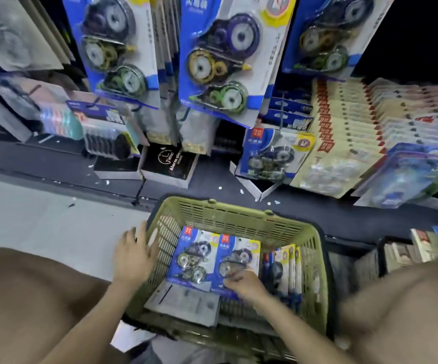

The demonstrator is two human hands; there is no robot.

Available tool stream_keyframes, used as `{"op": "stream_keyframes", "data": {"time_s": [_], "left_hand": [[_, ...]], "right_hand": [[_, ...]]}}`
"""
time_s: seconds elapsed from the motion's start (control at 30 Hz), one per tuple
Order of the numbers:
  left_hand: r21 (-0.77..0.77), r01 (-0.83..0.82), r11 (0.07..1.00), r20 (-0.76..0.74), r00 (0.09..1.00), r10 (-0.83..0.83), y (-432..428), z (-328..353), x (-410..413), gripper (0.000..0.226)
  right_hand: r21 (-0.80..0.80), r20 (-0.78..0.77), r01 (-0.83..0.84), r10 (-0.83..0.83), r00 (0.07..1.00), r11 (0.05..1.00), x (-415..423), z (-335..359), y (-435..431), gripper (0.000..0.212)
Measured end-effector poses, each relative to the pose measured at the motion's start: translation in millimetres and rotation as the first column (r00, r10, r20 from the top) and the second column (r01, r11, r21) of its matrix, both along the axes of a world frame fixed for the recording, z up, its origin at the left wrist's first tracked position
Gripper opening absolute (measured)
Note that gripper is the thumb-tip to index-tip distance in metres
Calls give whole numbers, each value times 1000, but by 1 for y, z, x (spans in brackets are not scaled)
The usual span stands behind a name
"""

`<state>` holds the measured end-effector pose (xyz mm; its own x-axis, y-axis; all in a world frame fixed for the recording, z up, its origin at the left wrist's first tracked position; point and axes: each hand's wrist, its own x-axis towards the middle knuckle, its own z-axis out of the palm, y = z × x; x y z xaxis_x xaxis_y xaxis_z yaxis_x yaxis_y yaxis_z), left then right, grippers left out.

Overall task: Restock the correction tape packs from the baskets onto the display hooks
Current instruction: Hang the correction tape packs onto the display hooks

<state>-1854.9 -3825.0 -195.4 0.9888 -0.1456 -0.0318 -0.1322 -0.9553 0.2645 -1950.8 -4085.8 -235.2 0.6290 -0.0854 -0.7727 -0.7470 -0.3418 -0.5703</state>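
Right hand (245, 282) inside the green basket (228, 210) grips the lower edge of a correction tape pack (240, 249); left hand (133, 254), fingers straight, presses the basket's outer left wall, open floor (42, 219) beyond it

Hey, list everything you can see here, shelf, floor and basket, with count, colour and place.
Basket: one, green, floor centre.
Flat packs: two, blue, face up in basket.
Upright packs: several, pale, basket's right side.
Hung packs: three rows, blue, hooks above.
Box: one, black, low shelf.
Cream packs: one row, cream, right shelf.
Left hand: one, on basket's left wall.
Right hand: one, on the right-hand flat pack.
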Motion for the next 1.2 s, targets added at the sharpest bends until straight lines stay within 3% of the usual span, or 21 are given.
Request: {"op": "stream_keyframes", "data": {"time_s": [0.07, 0.2, 0.27, 0.43, 0.63, 0.77, 0.83, 0.9, 0.97, 1.07, 1.13, 1.2], "left_hand": [[7, -31, 999, -19, 999, 31, 8, -15, -12, 68], [-57, -103, 993, -68, 993, 99, 13, -22, -29, 62], [-106, -118, 987, -100, 989, 107, 13, -23, -30, 62], [-142, -143, 979, -129, 984, 125, 9, -21, -28, 68], [-128, -162, 978, -143, 979, 144, 8, -23, -27, 66], [-104, -157, 982, -136, 980, 143, 9, -27, -27, 69], [-98, -153, 983, -132, 981, 140, 11, -29, -28, 66], [-107, -154, 982, -139, 980, 139, 11, -29, -27, 67], [-107, -151, 983, -141, 981, 135, 11, -29, -28, 68], [-103, -144, 984, -136, 982, 130, 12, -29, -27, 71], [-102, -145, 984, -138, 982, 130, 12, -30, -26, 70], [-99, -136, 986, -133, 984, 122, 13, -31, -27, 69]], "right_hand": [[-8, -110, 32, -32, 993, 999, -15, -15, 14, 26], [57, -195, -120, 129, 972, 991, -21, -21, 28, 18], [96, -180, -135, 151, 972, 986, -21, -24, 34, 44], [100, -210, -42, 62, 976, 994, -24, -35, 58, 63], [236, -261, 191, -127, 957, 953, -18, -37, 59, 32], [275, -225, 320, -263, 938, 907, -10, -35, 51, 47], [200, -106, 217, -199, 974, 955, -1, -33, 47, 45], [-8, 68, 31, -31, 997, 999, 11, -32, 44, 33], [-243, 131, -150, 186, 974, 958, 23, -30, 41, 23], [-465, 87, -315, 396, 914, 828, 37, -29, 31, 36], [-470, 90, -353, 442, 893, 809, 41, -34, 26, 39], [-354, 142, -325, 394, 908, 877, 39, -40, 24, 31]]}}
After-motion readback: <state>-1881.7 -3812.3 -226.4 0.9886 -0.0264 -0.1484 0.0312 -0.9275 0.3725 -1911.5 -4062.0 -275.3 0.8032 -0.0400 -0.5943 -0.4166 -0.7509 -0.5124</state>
